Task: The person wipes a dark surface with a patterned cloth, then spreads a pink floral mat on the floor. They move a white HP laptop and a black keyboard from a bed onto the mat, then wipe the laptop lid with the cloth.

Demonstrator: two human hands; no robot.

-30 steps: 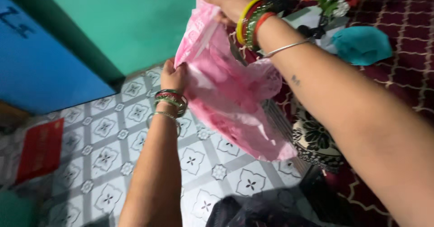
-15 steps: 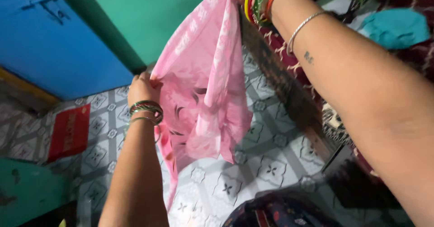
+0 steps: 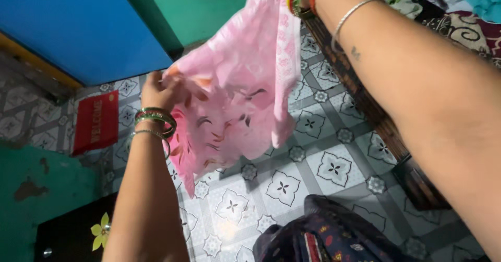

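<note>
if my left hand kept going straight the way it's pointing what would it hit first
Likely the blue door panel. The left hand, gripping the pink cloth, points up and away over the tiled floor; depth is unclear.

Soft indoor light is falling evenly over the grey patterned floor tiles, leaving only faint shadows. It is shining through the thin pink printed cloth I am holding up, making it glow. My right forearm, close to the lens, is looking soft and stretched, and the frame edges are blurring slightly.
</note>
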